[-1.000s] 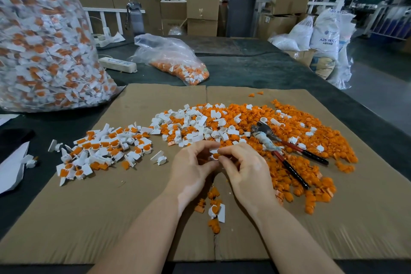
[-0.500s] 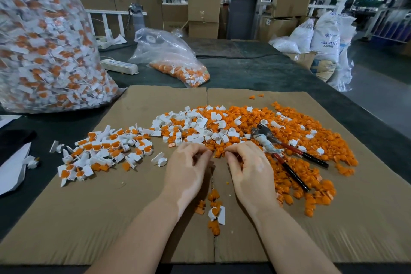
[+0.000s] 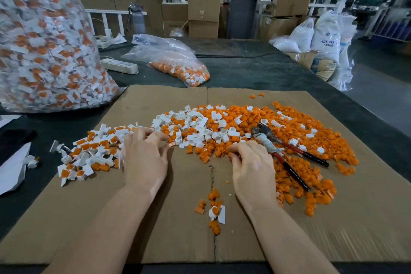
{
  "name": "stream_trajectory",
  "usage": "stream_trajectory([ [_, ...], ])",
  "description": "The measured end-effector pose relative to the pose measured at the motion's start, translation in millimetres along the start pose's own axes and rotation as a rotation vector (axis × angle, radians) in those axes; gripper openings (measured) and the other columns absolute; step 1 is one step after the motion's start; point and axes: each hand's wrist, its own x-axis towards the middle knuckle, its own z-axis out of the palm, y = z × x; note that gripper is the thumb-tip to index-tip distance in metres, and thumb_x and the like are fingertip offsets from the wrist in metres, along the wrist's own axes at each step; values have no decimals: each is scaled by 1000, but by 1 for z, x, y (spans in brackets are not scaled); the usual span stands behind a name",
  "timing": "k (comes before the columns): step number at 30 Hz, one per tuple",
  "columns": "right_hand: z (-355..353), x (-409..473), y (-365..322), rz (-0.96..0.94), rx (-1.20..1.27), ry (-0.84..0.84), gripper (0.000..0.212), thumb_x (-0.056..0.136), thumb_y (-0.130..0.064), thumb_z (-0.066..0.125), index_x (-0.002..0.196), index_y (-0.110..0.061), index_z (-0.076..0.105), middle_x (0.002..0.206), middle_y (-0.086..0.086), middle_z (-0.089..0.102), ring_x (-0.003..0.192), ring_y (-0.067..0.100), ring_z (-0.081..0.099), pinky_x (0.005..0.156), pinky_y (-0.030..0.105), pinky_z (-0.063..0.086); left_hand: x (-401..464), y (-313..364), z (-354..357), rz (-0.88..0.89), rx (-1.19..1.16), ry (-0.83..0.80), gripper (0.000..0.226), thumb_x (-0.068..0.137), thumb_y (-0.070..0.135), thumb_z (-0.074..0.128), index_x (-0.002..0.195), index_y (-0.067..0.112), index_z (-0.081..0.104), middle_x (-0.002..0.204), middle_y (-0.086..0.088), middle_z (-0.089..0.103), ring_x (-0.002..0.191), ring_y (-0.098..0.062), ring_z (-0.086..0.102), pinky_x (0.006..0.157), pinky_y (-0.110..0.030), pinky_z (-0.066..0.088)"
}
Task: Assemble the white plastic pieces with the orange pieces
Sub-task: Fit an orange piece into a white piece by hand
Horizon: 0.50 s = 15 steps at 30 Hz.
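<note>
On cardboard (image 3: 66,218): mixed white pieces (image 3: 200,127), orange pieces (image 3: 311,135). Left hand (image 3: 144,160) fingers loose; right hand (image 3: 253,169) curled, contents unclear.

head view: worn on the person's head | faces forward and down, wide-angle | close over the cardboard sheet (image 3: 66,218) and both forearms | warehouse behind | single view only

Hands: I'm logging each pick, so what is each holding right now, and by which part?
Left hand: nothing visible. Right hand: fingertips curl into the orange pieces; a pinched piece cannot be told.
</note>
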Motion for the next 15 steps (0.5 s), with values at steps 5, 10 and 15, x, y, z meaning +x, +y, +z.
stream_trajectory([
  [5, 2, 1, -8, -168, -248, -84, 42, 62, 4, 80, 99, -14, 73, 96, 4, 69, 86, 26, 64, 70, 41, 49, -5, 22, 10, 81, -132, -92, 15, 88, 17, 63, 102, 18, 69, 107, -2, 57, 111, -21, 44, 88, -23, 30],
  [10, 4, 4, -9, -224, -332, -115, 42, 52, -3, 87, 90, -18, 75, 92, 2, 71, 81, 24, 64, 70, 39, 49, -2, 29, 17, 62, -173, -116, 18, 90, 15, 61, 106, 18, 68, 111, -1, 56, 114, -20, 47, 91, -26, 36],
  [15, 5, 5, -8, -170, -325, -92, 30, 52, -4, 88, 74, -16, 73, 77, 1, 67, 73, 22, 61, 67, 37, 49, 3, 34, 24, 84, -187, -155, 23, 92, 17, 57, 114, 17, 66, 112, -3, 55, 111, -22, 49, 90, -27, 39],
])
